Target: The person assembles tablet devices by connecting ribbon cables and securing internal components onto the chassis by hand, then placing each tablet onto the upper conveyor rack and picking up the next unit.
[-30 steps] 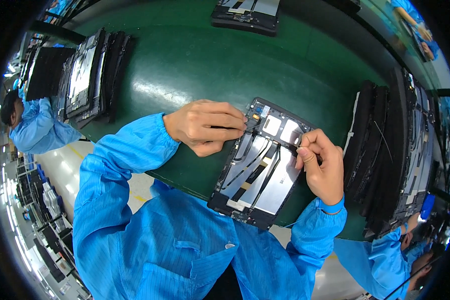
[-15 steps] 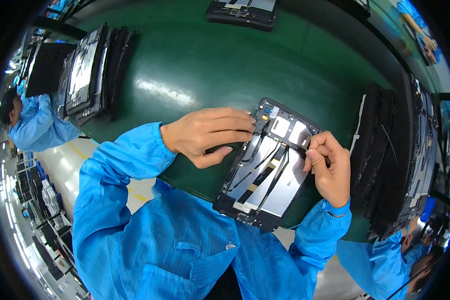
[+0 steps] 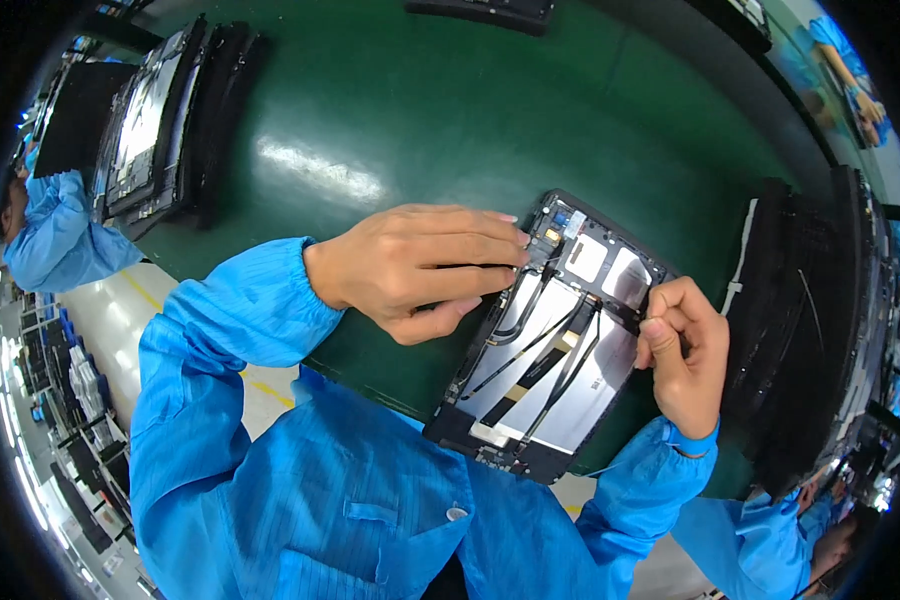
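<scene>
From here, the opened tablet (image 3: 551,345) lies at the green bench's (image 3: 430,130) near edge, its long axis slanting away rightward, between the left hand (image 3: 415,272), unclenched along its left side, and the equally close right hand (image 3: 685,350), pinching something I can't make out.

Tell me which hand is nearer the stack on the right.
Right. The right hand is just left of the stack; the left hand is farther, across the device.

Toward twelve o'clock, the smooth tabletop (image 3: 400,110) is shining glossily. On the tablet (image 3: 545,345), a metal-like panel (image 3: 585,395) is gleaming while the plastic-looking frame (image 3: 455,425) is looking matt.
</scene>
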The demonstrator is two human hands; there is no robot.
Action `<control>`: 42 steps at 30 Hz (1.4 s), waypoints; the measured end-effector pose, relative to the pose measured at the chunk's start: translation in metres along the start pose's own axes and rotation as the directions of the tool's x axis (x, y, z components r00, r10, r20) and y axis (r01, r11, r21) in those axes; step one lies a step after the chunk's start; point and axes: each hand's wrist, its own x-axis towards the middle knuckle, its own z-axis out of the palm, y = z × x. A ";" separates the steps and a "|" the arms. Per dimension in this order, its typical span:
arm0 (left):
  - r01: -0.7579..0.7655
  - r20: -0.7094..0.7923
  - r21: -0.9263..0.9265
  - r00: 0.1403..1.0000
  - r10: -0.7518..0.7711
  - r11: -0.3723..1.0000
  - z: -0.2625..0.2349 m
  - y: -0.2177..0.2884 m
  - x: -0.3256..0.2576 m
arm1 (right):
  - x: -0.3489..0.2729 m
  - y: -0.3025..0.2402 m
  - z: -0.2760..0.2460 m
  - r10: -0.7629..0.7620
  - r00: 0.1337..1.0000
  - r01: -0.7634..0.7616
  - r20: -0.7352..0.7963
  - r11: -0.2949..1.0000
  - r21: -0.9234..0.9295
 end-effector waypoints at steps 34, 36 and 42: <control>0.173 0.110 0.160 0.975 -0.192 0.972 0.064 0.050 0.079 | -0.024 0.042 0.014 -0.008 0.969 0.090 -0.248 0.943 0.321; 0.181 0.107 0.160 0.974 -0.200 0.970 0.064 0.050 0.081 | -0.023 0.041 0.013 -0.009 0.972 0.088 -0.234 0.940 0.330; 0.185 0.093 0.135 0.976 -0.198 0.973 0.066 0.048 0.080 | -0.024 0.040 0.014 -0.019 0.973 0.100 -0.229 0.933 0.346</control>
